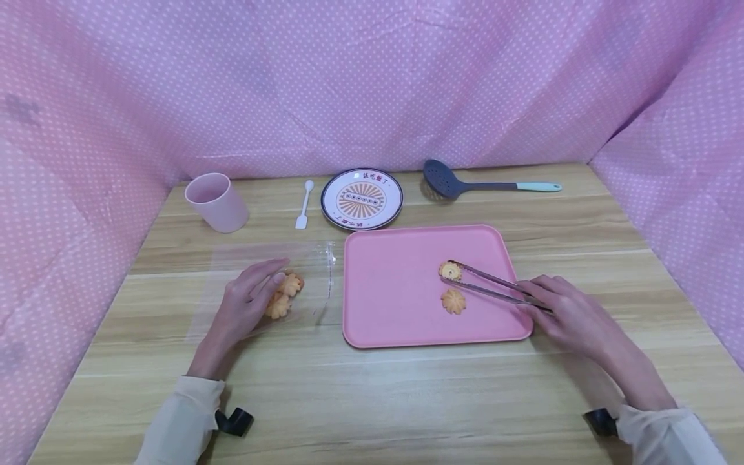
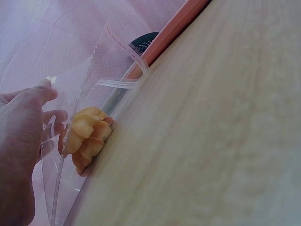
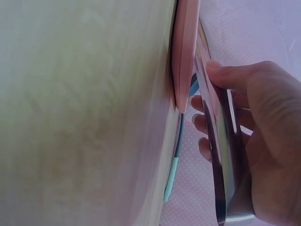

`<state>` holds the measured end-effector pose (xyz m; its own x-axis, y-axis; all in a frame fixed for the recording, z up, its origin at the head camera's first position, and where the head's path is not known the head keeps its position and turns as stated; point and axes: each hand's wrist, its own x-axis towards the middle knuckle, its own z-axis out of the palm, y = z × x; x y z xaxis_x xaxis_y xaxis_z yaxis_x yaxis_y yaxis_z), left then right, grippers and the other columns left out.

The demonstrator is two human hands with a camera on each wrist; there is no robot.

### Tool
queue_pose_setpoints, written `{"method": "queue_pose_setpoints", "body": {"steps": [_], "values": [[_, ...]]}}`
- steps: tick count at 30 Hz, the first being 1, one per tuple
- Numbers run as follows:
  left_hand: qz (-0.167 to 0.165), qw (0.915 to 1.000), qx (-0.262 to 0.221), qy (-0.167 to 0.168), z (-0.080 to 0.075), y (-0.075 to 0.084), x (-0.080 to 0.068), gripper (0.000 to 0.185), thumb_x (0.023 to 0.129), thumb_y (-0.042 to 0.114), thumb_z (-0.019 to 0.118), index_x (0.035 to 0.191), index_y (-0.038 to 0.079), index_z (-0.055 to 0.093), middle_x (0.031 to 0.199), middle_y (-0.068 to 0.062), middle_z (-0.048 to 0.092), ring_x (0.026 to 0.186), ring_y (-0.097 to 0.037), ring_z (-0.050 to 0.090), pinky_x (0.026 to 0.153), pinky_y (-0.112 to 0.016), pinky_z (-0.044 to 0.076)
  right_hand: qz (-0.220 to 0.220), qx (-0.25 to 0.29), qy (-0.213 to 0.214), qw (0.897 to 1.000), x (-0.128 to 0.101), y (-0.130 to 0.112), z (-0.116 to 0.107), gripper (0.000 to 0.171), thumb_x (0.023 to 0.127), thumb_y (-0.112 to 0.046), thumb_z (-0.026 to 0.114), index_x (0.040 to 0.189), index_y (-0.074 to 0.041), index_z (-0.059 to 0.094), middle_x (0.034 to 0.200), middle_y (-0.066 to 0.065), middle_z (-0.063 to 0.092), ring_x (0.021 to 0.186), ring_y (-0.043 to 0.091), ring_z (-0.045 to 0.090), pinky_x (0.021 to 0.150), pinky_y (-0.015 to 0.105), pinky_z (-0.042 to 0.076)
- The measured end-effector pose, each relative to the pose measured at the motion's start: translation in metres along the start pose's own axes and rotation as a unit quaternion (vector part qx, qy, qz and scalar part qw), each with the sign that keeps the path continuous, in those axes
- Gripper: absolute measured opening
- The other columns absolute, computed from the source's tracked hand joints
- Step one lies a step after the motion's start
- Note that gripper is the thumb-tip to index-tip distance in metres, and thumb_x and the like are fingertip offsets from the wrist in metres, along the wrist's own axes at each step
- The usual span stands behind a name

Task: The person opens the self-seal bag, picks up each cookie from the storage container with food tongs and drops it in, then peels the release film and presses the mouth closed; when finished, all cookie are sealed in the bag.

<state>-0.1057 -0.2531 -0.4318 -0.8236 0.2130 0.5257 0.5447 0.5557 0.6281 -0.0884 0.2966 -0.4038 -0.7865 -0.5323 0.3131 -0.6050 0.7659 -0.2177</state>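
My right hand (image 1: pixel 572 310) is wrapped around the back end of the metal tongs (image 1: pixel 494 285), fingers curled and thumb on top, so the long arms reach out over the pink tray (image 1: pixel 395 323) without my wrist crossing it. The tips are closed on a cookie (image 1: pixel 450 270) lying on the tray; whether it is lifted clear or resting there, I cannot tell. A second cookie (image 1: pixel 453 301) sits on the tray just nearer to me, apart from the tongs.

My left hand (image 1: pixel 247 303) lies flat, with relaxed, nearly straight fingers, on the clear plastic bag (image 1: pixel 261 284), pinning it to the wooden table (image 1: pixel 372 400) so it stays put with its mouth toward the tray. Two cookies in the bag (image 1: pixel 285 294) lie against my fingertips.

Farther back stand a pink cup (image 1: pixel 216 201), a small white spoon (image 1: pixel 303 205), a patterned plate (image 1: pixel 361 199) and a dark slotted spoon (image 1: pixel 465 184) with a pale blue handle, all well apart from my hands.

The head view gives the whole layout. The left wrist view alone shows the bag's adhesive flap standing open and the film arching over the cookies. The right wrist view shows how my fingers fold around the tongs beside the tray's edge, but not the tips or the cookie.
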Motion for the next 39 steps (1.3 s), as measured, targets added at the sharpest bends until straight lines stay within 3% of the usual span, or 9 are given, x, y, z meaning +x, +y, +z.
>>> {"method": "queue_pose_setpoints", "body": {"steps": [9,17,32,39], "values": [[-0.004,1.0000,0.005,0.000,-0.001,0.001,0.000,0.036,0.095,-0.011,0.065,0.129,0.000,0.071,0.130,-0.015,0.069,0.123,-0.037,0.061,0.109,-0.016,0.040,-0.009,-0.001,0.012,1.000,0.007,-0.006,0.002,0.044,0.079,-0.004,0.083,0.123,-0.002,0.073,0.112,0.015,0.069,0.097,0.034,0.066,0.072,0.056,0.059],[-0.009,0.9999,0.004,-0.003,-0.001,0.003,0.001,0.034,0.096,-0.010,0.065,0.129,0.001,0.071,0.130,-0.015,0.069,0.124,-0.037,0.061,0.109,-0.015,0.039,-0.003,0.005,-0.001,1.000,0.019,-0.017,0.006,0.041,0.083,-0.005,0.082,0.123,-0.004,0.074,0.114,0.014,0.070,0.100,0.033,0.065,0.076,0.055,0.059],[-0.003,1.0000,0.005,-0.001,0.000,0.001,0.000,0.036,0.095,-0.012,0.065,0.128,0.001,0.071,0.129,-0.014,0.070,0.122,-0.036,0.061,0.108,-0.016,0.040,-0.043,0.014,-0.002,0.999,0.046,-0.034,0.014,0.045,0.082,0.004,0.081,0.125,-0.003,0.071,0.113,0.011,0.069,0.095,0.028,0.064,0.076,0.048,0.060],[-0.002,1.0000,0.003,0.002,0.000,0.002,0.000,0.036,0.095,-0.012,0.066,0.128,0.001,0.071,0.130,-0.014,0.070,0.123,-0.036,0.061,0.109,-0.017,0.040,-0.080,0.020,0.012,0.997,0.062,-0.041,0.021,0.042,0.083,-0.001,0.083,0.124,-0.002,0.071,0.108,0.010,0.068,0.089,0.025,0.062,0.071,0.043,0.060]]}}
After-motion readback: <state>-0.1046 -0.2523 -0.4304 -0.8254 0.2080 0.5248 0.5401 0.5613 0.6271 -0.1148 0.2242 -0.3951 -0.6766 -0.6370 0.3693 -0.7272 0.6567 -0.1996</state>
